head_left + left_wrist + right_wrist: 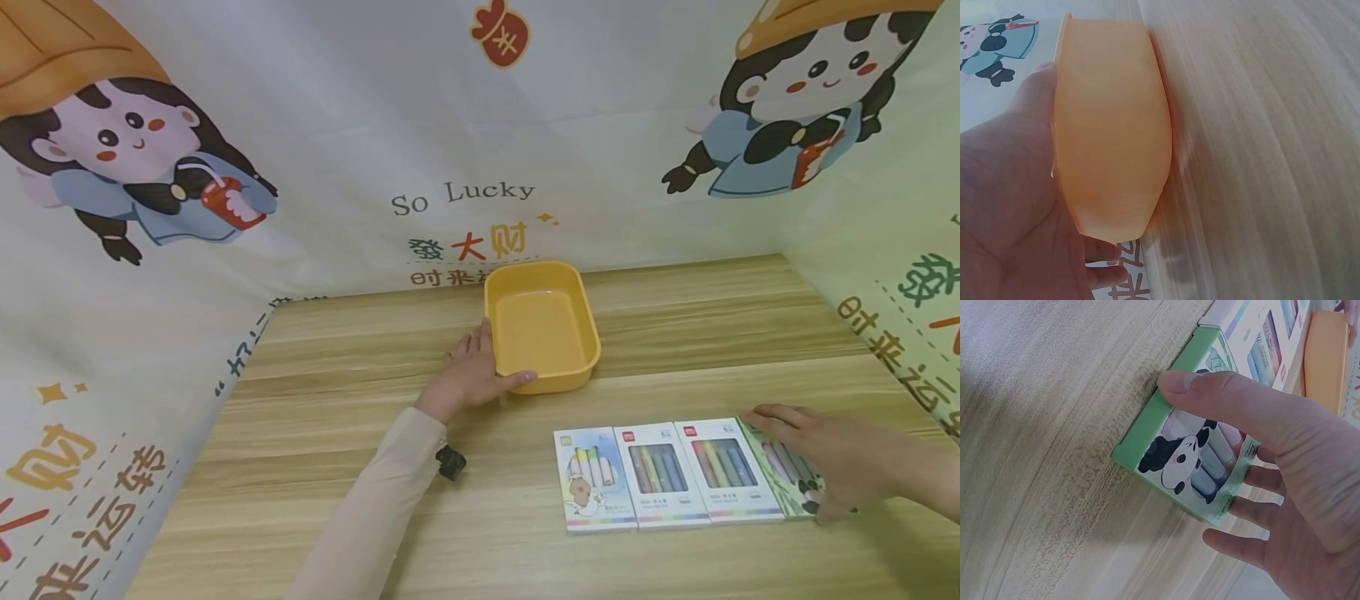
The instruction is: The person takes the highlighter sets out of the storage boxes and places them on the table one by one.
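My left hand [470,371] rests at the near left corner of a yellow plastic bin [581,377]. Its thumb lies along the near rim, and the fairly straight fingers touch the left wall. In the left wrist view, the bin's side [1113,125] stands against the palm side of the hand. My right hand [847,454] spans a green box of markers with a panda print [1179,459], gripping it with the thumb at one end and fingers at the other. This box is the rightmost in a row and partly hidden under the hand in the head view.
Left of the panda box lie two white boxes of coloured pens, the nearer one [726,471] and another [662,475], then a blue and white illustrated pen box [596,479]. The wooden table [315,400] is bordered by printed cloth walls [337,150].
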A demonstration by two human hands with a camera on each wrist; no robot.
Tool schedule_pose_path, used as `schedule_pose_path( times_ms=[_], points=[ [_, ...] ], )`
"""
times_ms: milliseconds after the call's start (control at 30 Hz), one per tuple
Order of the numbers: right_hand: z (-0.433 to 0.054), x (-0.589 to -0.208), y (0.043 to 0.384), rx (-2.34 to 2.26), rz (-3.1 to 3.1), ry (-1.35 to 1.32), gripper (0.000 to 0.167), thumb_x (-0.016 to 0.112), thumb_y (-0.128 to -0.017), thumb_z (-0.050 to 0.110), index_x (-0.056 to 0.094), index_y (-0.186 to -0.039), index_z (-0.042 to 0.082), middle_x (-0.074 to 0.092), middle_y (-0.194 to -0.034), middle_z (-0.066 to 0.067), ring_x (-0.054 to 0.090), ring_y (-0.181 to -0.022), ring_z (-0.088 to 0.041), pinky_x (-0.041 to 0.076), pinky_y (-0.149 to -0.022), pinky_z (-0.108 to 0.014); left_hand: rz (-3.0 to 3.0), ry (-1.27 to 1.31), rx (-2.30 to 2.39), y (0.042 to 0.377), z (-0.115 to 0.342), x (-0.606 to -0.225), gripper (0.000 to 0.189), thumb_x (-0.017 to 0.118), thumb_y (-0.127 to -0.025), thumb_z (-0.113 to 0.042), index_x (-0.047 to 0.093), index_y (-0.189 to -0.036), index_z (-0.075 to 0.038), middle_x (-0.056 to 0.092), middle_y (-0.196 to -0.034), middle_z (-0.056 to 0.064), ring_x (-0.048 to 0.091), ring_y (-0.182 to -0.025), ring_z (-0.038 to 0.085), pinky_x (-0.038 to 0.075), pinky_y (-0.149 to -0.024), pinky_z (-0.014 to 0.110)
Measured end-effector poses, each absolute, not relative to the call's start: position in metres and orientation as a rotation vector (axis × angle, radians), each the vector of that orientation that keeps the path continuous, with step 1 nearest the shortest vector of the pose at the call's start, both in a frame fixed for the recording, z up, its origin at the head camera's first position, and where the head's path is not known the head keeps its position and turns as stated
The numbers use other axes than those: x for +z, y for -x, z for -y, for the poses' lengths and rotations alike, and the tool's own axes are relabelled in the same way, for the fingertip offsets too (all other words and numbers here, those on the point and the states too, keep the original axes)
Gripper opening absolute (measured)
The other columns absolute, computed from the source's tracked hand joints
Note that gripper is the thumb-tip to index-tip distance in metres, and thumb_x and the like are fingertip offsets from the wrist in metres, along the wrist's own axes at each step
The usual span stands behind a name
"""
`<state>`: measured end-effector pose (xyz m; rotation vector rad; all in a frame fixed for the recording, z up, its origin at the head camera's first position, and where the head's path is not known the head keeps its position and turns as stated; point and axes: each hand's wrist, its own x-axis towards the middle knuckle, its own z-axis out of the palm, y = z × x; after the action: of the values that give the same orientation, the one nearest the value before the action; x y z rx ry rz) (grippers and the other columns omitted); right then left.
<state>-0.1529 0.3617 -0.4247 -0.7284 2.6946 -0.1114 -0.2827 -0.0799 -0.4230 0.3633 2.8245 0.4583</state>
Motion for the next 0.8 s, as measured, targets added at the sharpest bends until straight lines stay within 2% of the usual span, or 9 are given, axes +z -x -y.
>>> schedule_pose_path(
  times_ms=[100,300,533,800],
  points=[
    [-0.3615,-0.4239,0.1521,-0.121,-2.694,0.724,0.121,0.088,-0.049,0.017,0.027,-0.153,0.008,0.034,-0.154,-0.023,0.058,-0.106,-0.028,0.033,-0.048,-0.019,-2.827,-0.371,0.461,0.2831,0.0795,-0.4228,0.121,0.049,-0.085,-0.079,-0.012,-0.158,-0.004,0.004,-0.168,0.019,0.012,-0.155,0.039,0.017,-0.121,0.065],
    [-0.3612,-0.4231,0.1520,-0.132,-2.684,0.711,0.122,0.088,-0.049,0.016,0.027,-0.154,0.008,0.033,-0.155,-0.024,0.056,-0.096,-0.023,0.033,-0.046,-0.020,-2.827,-0.365,0.455,0.2834,0.0791,-0.4229,0.121,0.048,-0.084,-0.080,-0.012,-0.158,-0.005,0.004,-0.168,0.018,0.012,-0.155,0.039,0.018,-0.121,0.064],
    [-0.3612,-0.4235,0.1523,-0.139,-2.677,0.719,0.122,0.089,-0.049,0.018,0.027,-0.154,0.006,0.033,-0.155,-0.025,0.056,-0.102,-0.027,0.032,-0.048,-0.020,-2.820,-0.360,0.467,0.2842,0.0790,-0.4239,0.120,0.049,-0.085,-0.078,-0.012,-0.158,-0.005,0.003,-0.168,0.018,0.011,-0.155,0.039,0.018,-0.122,0.063],
    [-0.3620,-0.4237,0.1526,-0.159,-2.663,0.714,0.124,0.090,-0.050,0.018,0.024,-0.155,0.008,0.031,-0.156,-0.025,0.057,-0.101,-0.026,0.034,-0.046,-0.019,-2.820,-0.355,0.474,0.2841,0.0796,-0.4240,0.122,0.049,-0.084,-0.080,-0.012,-0.158,-0.005,0.002,-0.168,0.017,0.010,-0.155,0.038,0.016,-0.123,0.063]
  ],
)
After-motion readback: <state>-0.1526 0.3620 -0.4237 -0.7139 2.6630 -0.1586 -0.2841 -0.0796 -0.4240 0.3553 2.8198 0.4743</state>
